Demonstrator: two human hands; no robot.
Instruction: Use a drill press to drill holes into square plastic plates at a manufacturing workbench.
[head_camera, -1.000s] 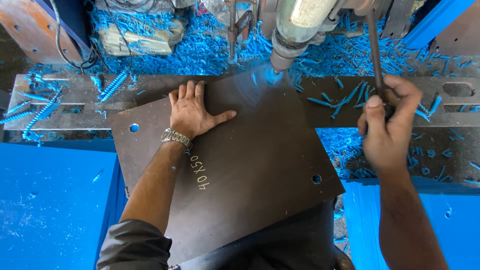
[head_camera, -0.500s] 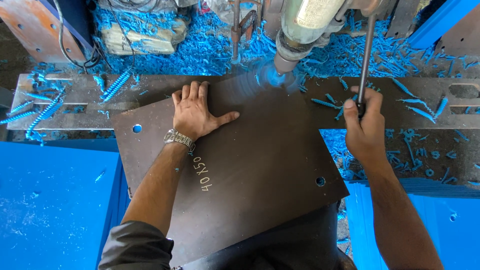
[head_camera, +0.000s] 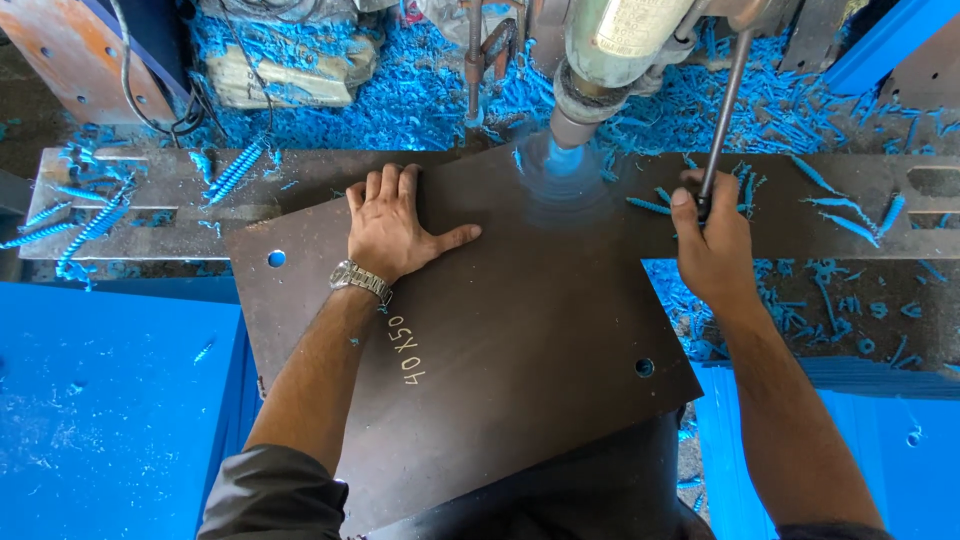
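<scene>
a: left hand (head_camera: 395, 225) flat, fingers spread, palm pressing on the dark steel plate (head_camera: 470, 340) a little above frame centre. wristwatch (head_camera: 358, 281) on that wrist.

b: right hand (head_camera: 712, 245) closed in a fist around the drill press feed lever (head_camera: 722, 115), right of centre, thumb on top.

a: plate lying across the grey machine table (head_camera: 150, 190), filling the middle of the frame, near edge running off towards the bottom. tilted a little, corners skewed against the table edges.

b: spindle (head_camera: 590, 75) coming down from the top centre, blurred blue swirl (head_camera: 558, 175) at the plate's upper edge where the bit meets it. bit itself lost in the blur.

a: two holes visible in the plate: hole (head_camera: 276, 259) at the left corner, another hole (head_camera: 644, 367) at the lower right. chalk marking beside the forearm.

b: probably heavy and quite stiff, judging by the thick slab look. no flex to worry about.

a: likely to want to spin with the bit, hence flat palm pressure well away from the spindle.

b: best gripped at the edges, both hands, clear of the corners. edges possibly sharp, surface smooth enough to slide.

a: curly blue swarf (head_camera: 820, 110) everywhere in the upper part of the frame, sharp stuff, best kept off the fingers.

b: blue panels (head_camera: 100, 400) lower left and lower right.
</scene>
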